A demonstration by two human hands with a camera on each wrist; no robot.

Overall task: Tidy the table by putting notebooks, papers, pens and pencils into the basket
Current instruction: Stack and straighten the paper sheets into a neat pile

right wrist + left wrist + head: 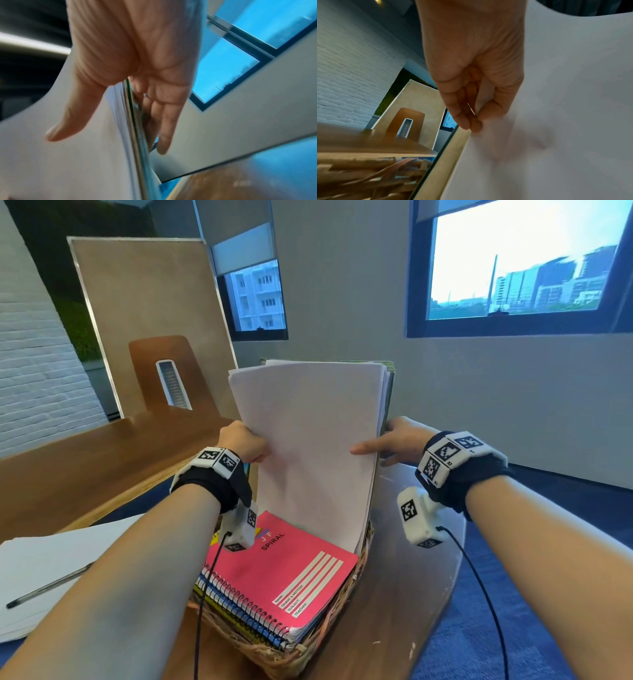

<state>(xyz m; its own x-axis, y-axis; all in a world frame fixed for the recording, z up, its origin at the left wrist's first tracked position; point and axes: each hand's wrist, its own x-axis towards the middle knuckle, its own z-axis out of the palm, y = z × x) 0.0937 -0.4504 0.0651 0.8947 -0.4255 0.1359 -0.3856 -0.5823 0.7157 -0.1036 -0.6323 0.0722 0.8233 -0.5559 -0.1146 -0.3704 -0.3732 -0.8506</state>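
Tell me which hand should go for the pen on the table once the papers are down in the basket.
Left. The pen lies on the loose sheets beside the left hand's forearm, while the right hand is across the basket, holding the papers.

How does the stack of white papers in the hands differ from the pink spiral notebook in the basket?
The stack of white papers stands nearly upright, its lower end in the basket; the pink spiral notebook lies flat on other notebooks. The papers are plain and loose, while the notebook is coil-bound and printed. The left hand and right hand grip the papers; neither touches the notebook. Both sit in the basket.
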